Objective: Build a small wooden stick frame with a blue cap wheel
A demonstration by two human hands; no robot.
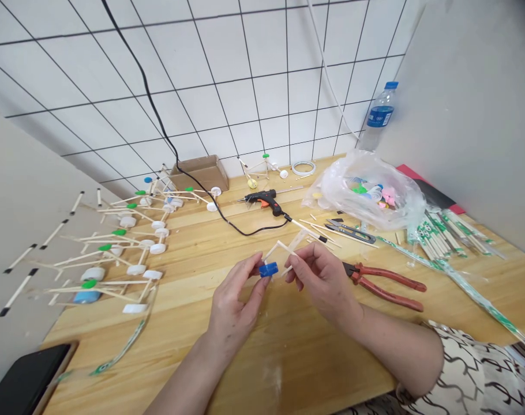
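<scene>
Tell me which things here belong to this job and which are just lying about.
Likely part of the job:
blue cap, in the left hand
pale sticks, in the right hand
wheeled stick models
glue gun
pliers

Probably just lying about:
phone
water bottle

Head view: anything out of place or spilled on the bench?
No spill visible. One mild oddity: a green-and-white wrapper strip lies near the phone at left, well away from the wrapped sticks at right.
</scene>
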